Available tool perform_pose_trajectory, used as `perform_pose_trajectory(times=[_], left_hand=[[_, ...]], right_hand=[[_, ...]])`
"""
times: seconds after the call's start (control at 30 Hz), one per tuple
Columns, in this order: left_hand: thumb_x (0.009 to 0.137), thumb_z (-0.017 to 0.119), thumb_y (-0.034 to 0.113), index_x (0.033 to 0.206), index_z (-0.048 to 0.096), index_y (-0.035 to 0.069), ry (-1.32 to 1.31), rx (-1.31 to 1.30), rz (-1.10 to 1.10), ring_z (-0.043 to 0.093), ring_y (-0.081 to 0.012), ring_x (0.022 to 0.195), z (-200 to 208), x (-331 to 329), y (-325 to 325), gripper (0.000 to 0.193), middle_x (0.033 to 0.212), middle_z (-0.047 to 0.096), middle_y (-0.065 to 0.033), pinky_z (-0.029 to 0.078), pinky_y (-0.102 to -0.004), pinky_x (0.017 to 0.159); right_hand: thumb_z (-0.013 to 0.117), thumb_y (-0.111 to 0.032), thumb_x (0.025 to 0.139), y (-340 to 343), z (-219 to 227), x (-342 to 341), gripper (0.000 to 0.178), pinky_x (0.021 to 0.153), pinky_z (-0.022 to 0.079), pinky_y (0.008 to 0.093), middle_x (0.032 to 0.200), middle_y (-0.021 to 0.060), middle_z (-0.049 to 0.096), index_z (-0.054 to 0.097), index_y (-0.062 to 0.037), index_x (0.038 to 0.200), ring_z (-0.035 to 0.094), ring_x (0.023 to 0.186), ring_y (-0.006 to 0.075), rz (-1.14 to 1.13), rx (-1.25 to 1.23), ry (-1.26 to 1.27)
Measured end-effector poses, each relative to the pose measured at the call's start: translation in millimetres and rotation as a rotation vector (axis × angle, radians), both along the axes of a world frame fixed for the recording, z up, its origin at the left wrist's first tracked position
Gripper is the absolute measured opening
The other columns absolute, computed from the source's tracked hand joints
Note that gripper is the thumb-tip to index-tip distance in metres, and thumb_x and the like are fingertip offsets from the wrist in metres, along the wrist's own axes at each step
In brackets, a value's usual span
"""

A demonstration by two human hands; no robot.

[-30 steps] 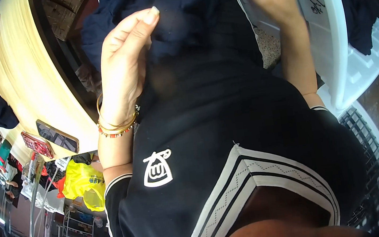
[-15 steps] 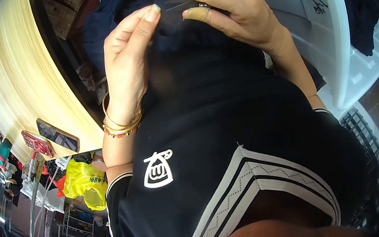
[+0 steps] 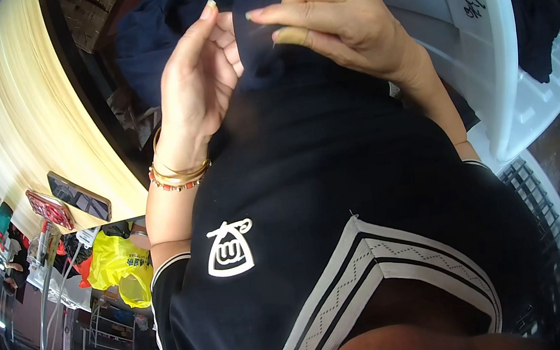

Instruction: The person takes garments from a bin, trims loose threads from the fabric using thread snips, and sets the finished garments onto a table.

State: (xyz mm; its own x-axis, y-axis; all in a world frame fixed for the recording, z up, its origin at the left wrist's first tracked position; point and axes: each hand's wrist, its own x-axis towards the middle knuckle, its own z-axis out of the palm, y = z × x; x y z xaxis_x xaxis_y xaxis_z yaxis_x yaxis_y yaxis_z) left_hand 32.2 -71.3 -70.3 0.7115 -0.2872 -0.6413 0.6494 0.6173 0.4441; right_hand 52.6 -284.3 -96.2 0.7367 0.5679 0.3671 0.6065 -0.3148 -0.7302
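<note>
Dark navy cloth point(image 3: 258, 52) hangs between my hands and spreads behind them at the top of the view. My left hand point(image 3: 200, 80) is open beside the cloth's left edge, its thumb raised away from the fingers, and the fingertips come up to that edge. At the cloth's other side, my right hand point(image 3: 349, 30) has its index finger and thumb drawn together in front of the fabric. A tan covering point(image 3: 293, 36) wraps the thumb's end. A tiny thin tip shows below that thumb; what the fingers pinch is too small to make out.
To the left stands a pale wood-grain table point(image 3: 20, 109) with a dark phone point(image 3: 80, 195) and a red-patterned phone point(image 3: 50, 209) at its near edge. A yellow plastic bag point(image 3: 120, 264) hangs below. At right is a large white plastic bin point(image 3: 498, 43) above a black grid basket point(image 3: 540, 213).
My left hand has let its pinch go, thumb now apart from the fingers. The navy cloth has come up between the hands. My right hand has shifted slightly lower; thin light lines near it no longer show.
</note>
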Motion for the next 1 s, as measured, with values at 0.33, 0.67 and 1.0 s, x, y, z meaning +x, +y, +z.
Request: perform_pose_trajectory(times=[0.33, 0.67, 1.0], left_hand=[[0.098, 0.062, 0.019, 0.104, 0.067, 0.008, -0.011, 0.262, -0.168, 0.05, 0.0029, 0.058, -37, -8, 3, 0.013, 0.089, 0.07, 0.0043, 0.039, -0.0135, 0.051], [0.098, 0.06, 0.014, 0.12, 0.067, 0.002, -0.202, 0.282, -0.156, 0.049, 0.0016, 0.07, -25, -14, -5, 0.026, 0.094, 0.069, 0.006, 0.036, -0.0157, 0.063], [0.096, 0.062, 0.013, 0.12, 0.068, 0.002, -0.244, 0.355, -0.205, 0.044, 0.0011, 0.069, -20, -15, -4, 0.027, 0.087, 0.066, 0.0085, 0.034, -0.0162, 0.063]], right_hand=[[0.075, -0.008, 0.081, 1, 0, -14, 0.036, 0.062, 0.046, 0.029, 0.08, 0.0059, 0.058, 0.07, -0.0068, 0.117, 0.056, 0.069, 0.0183, 0.159, 0.057, 0.146], [0.073, -0.011, 0.085, -3, -34, 19, 0.036, 0.067, 0.051, 0.0345, 0.089, 0.0135, 0.061, 0.065, 0.0001, 0.118, 0.062, 0.079, 0.0291, -0.006, 0.189, -0.411], [0.073, -0.01, 0.085, 0, -30, 20, 0.033, 0.067, 0.05, 0.035, 0.088, 0.0127, 0.06, 0.066, -0.0005, 0.116, 0.061, 0.078, 0.0285, -0.003, 0.144, -0.463]])
